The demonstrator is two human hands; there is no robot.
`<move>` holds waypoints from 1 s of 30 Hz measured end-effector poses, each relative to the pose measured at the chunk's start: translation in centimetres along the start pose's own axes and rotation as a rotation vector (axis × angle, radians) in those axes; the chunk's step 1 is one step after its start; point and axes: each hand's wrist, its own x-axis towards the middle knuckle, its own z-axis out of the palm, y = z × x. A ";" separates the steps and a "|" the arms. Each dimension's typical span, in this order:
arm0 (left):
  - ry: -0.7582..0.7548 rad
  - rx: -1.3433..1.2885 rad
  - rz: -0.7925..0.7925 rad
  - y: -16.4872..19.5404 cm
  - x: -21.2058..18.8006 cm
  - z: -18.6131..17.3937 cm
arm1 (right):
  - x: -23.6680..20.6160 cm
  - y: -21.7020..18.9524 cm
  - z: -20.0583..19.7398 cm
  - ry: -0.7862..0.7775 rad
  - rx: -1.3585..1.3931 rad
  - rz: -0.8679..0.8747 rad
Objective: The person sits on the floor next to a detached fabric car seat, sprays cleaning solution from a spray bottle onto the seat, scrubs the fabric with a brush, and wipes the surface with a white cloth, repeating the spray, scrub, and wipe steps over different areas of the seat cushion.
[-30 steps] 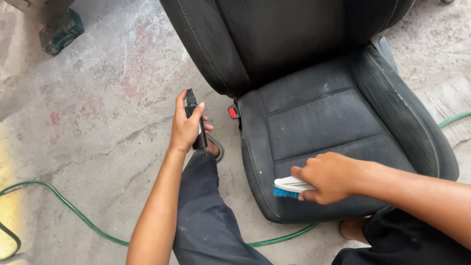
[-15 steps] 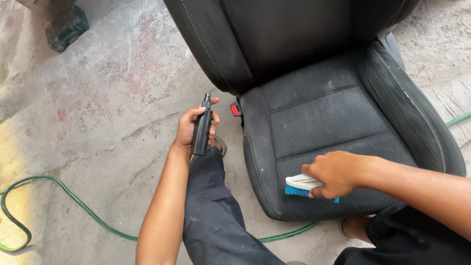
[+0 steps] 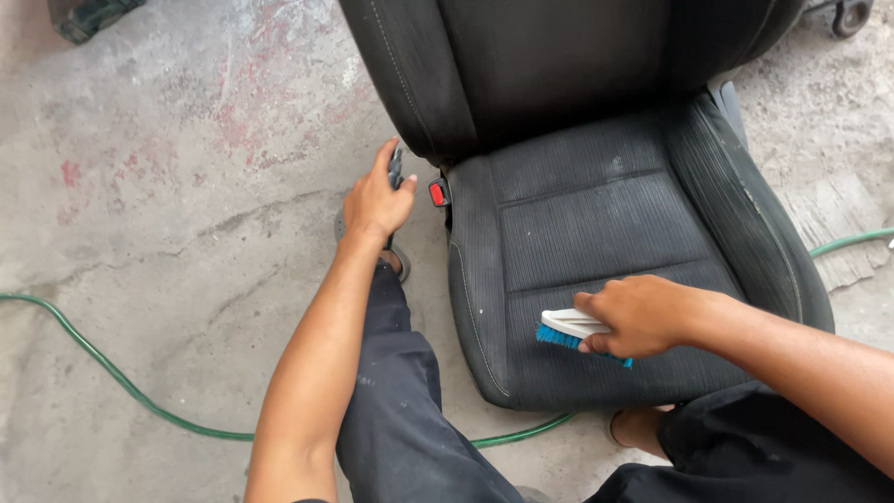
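A black car seat [image 3: 596,214] stands on the concrete floor in front of me, its fabric cushion facing up. My right hand [image 3: 638,315] grips a white scrubbing brush with blue bristles [image 3: 566,327], pressed against the front part of the cushion. My left hand [image 3: 375,202] is closed around a slim dark object [image 3: 396,168], held upright just left of the seat near its red buckle button [image 3: 438,194]. What kind of object it is I cannot tell.
A green hose [image 3: 121,382] curves over the floor at the left, passes under the seat's front edge and reappears at the right [image 3: 852,240]. My dark-trousered legs [image 3: 400,401] are at the bottom. A castor wheel [image 3: 852,14] shows at top right.
My left hand has moved up with the dark object toward the gap beside the seat back. The brush hand has stayed at the front of the cushion.
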 end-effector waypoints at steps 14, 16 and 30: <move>-0.033 0.081 0.187 3.5 -1.7 0.3 | 0.9 -0.4 0.0 -0.105 -0.008 0.055; -0.028 0.137 0.231 3.8 -1.5 1.0 | 1.0 -0.6 -0.1 -0.108 -0.026 0.057; -0.017 0.465 0.382 4.1 0.3 4.0 | 1.1 0.5 0.9 -0.037 -0.027 0.027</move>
